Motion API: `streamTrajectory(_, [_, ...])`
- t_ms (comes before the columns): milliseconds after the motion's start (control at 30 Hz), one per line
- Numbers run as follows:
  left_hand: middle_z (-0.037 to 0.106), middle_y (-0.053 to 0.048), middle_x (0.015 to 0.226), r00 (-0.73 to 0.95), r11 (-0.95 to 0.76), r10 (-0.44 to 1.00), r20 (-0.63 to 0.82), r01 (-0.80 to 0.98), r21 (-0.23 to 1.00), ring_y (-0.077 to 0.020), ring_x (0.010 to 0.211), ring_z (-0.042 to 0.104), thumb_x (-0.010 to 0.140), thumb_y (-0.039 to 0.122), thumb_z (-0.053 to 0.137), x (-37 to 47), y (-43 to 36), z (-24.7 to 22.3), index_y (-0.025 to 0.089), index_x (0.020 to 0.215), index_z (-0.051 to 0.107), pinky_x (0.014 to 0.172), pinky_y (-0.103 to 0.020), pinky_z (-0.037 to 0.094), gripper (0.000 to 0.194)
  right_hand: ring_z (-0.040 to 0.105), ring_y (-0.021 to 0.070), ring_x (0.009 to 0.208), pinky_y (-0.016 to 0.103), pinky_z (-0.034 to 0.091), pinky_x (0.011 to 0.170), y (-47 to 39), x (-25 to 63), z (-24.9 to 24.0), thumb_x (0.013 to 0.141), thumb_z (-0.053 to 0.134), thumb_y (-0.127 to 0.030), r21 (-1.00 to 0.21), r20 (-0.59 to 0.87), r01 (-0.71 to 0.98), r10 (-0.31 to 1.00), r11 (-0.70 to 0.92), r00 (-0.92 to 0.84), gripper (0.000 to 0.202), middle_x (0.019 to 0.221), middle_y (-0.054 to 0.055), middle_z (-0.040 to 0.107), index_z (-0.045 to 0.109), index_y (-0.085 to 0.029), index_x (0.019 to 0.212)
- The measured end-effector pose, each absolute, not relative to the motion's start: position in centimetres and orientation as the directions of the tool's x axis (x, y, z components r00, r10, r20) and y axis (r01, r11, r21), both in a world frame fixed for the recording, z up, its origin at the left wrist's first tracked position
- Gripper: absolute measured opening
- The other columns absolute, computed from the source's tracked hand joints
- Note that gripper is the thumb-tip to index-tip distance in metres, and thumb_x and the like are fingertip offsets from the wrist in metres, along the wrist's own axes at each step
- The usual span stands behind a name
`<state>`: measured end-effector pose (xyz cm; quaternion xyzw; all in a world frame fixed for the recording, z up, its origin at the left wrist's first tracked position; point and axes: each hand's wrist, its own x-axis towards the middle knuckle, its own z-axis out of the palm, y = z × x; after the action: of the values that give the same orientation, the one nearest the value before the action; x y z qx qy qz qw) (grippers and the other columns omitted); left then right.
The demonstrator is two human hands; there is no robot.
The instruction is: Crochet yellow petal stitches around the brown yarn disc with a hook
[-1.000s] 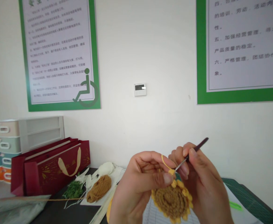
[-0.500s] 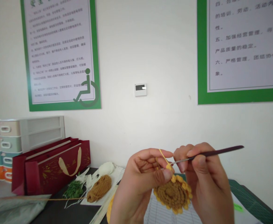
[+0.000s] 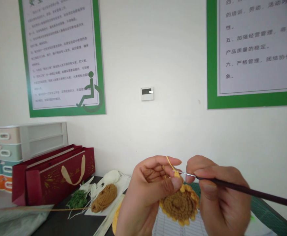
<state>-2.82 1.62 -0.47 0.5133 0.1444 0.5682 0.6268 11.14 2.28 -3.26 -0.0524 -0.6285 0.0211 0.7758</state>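
A round crochet piece [image 3: 179, 206], brown in the middle with a yellow scalloped edge, is pinched at its top between the thumb and fingers of my left hand [image 3: 149, 191]. Yellow yarn [image 3: 168, 161] runs up from the edge over my left index finger. My right hand [image 3: 220, 193] grips a crochet hook [image 3: 232, 186] with a dark handle and thin metal shaft. The hook's tip is at the yellow stitches by my left thumb, with yarn at it. Part of the piece is hidden behind my left thumb.
Left on the dark table are a brown yarn ball [image 3: 104, 198], green yarn [image 3: 77, 199], a white ball [image 3: 111, 177] and red gift bags [image 3: 57, 177]. Drawer boxes [image 3: 10, 144] stand behind. Printed paper [image 3: 168, 224] and a green cutting mat [image 3: 268, 209] lie below my hands.
My right hand has turned and shifted slightly right. The hook's handle end has swung from pointing up-right to down-right. My left hand keeps its pinch, nearly in place.
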Motion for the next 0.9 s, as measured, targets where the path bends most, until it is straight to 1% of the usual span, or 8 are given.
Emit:
streamTrajectory(67, [0.072, -0.003, 0.079, 0.314, -0.175, 0.858, 0.406, -0.564, 0.807, -0.0109, 0.072, 0.067, 0.063, 0.012, 0.094, -2.8, 1.7, -0.6, 0.019, 0.092, 0.084, 0.073, -0.020, 0.052, 0.031, 0.063, 0.0169, 0.078, 0.032, 0.052, 0.066, 2.4, 11.0, -3.4, 0.102, 0.052, -0.018, -0.132, 0.970, 0.007, 0.128, 0.991, 0.209, 0.013, 0.078, 0.002, 0.064, 0.063, -0.022, 0.107])
streamTrajectory(200, [0.075, -0.005, 0.082, 0.281, -0.198, 0.869, 0.407, -0.556, 0.807, -0.0157, 0.078, 0.070, 0.061, 0.015, 0.096, -2.6, 1.6, -0.4, 0.020, 0.093, 0.084, 0.077, -0.025, 0.054, 0.034, 0.065, 0.0173, 0.079, 0.031, 0.054, 0.064, 2.5, 10.7, -3.5, 0.100, 0.053, -0.014, -0.173, 0.948, -0.042, 0.178, 0.984, 0.264, 0.015, 0.078, 0.002, 0.066, 0.064, -0.023, 0.106])
streamTrajectory(300, [0.076, -0.005, 0.078, 0.238, -0.222, 0.882, 0.406, -0.551, 0.805, -0.0168, 0.080, 0.070, 0.059, 0.016, 0.097, -2.4, 1.3, -0.1, 0.020, 0.092, 0.084, 0.078, -0.026, 0.054, 0.035, 0.066, 0.0195, 0.079, 0.033, 0.055, 0.062, 2.7, 10.6, -3.7, 0.096, 0.059, -0.011, -0.157, 0.947, -0.020, 0.156, 0.987, 0.279, 0.017, 0.077, 0.002, 0.067, 0.066, -0.024, 0.104])
streamTrajectory(433, [0.077, -0.004, 0.079, 0.166, -0.249, 0.907, 0.387, -0.528, 0.812, -0.0145, 0.081, 0.068, 0.058, 0.018, 0.097, -2.1, 0.8, 0.2, 0.022, 0.093, 0.085, 0.078, -0.022, 0.051, 0.037, 0.066, 0.0204, 0.078, 0.035, 0.053, 0.061, 3.0, 10.5, -3.9, 0.092, 0.061, -0.008, -0.124, 0.949, 0.011, 0.115, 0.992, 0.292, 0.021, 0.079, 0.002, 0.067, 0.065, -0.025, 0.103])
streamTrajectory(500, [0.076, -0.004, 0.076, 0.152, -0.252, 0.911, 0.384, -0.534, 0.807, -0.0152, 0.082, 0.068, 0.056, 0.018, 0.098, -1.8, 0.6, 0.2, 0.021, 0.091, 0.085, 0.080, -0.023, 0.052, 0.037, 0.065, 0.0195, 0.076, 0.035, 0.052, 0.061, 3.1, 10.3, -4.0, 0.092, 0.061, -0.009, -0.117, 0.948, 0.011, 0.108, 0.993, 0.301, 0.020, 0.079, 0.001, 0.067, 0.065, -0.025, 0.103])
streamTrajectory(600, [0.074, -0.002, 0.070, 0.116, -0.273, 0.911, 0.395, -0.547, 0.791, -0.0170, 0.087, 0.067, 0.055, 0.016, 0.098, -1.5, 0.4, 0.2, 0.021, 0.089, 0.085, 0.087, -0.026, 0.051, 0.037, 0.063, 0.0187, 0.075, 0.036, 0.053, 0.066, 3.1, 9.9, -4.1, 0.093, 0.060, -0.011, -0.143, 0.934, 0.033, 0.123, 0.989, 0.336, 0.015, 0.082, 0.001, 0.068, 0.064, -0.025, 0.098])
streamTrajectory(767, [0.070, 0.000, 0.066, 0.031, -0.353, 0.897, 0.442, -0.554, 0.754, -0.0185, 0.090, 0.067, 0.056, 0.016, 0.098, -0.7, 0.3, 0.1, 0.023, 0.098, 0.085, 0.094, -0.029, 0.050, 0.044, 0.061, 0.0173, 0.074, 0.035, 0.049, 0.068, 3.1, 9.1, -4.3, 0.094, 0.060, -0.014, -0.190, 0.896, 0.049, 0.153, 0.981, 0.416, 0.012, 0.077, -0.001, 0.064, 0.059, -0.024, 0.090])
streamTrajectory(900, [0.071, 0.001, 0.065, 0.009, -0.358, 0.899, 0.439, -0.562, 0.745, -0.0201, 0.090, 0.067, 0.055, 0.016, 0.098, -0.3, 0.3, 0.0, 0.024, 0.100, 0.084, 0.098, -0.033, 0.049, 0.048, 0.060, 0.0176, 0.073, 0.035, 0.046, 0.065, 2.9, 8.5, -4.1, 0.095, 0.060, -0.017, -0.178, 0.863, 0.057, 0.129, 0.982, 0.488, 0.011, 0.076, -0.001, 0.062, 0.058, -0.024, 0.088])
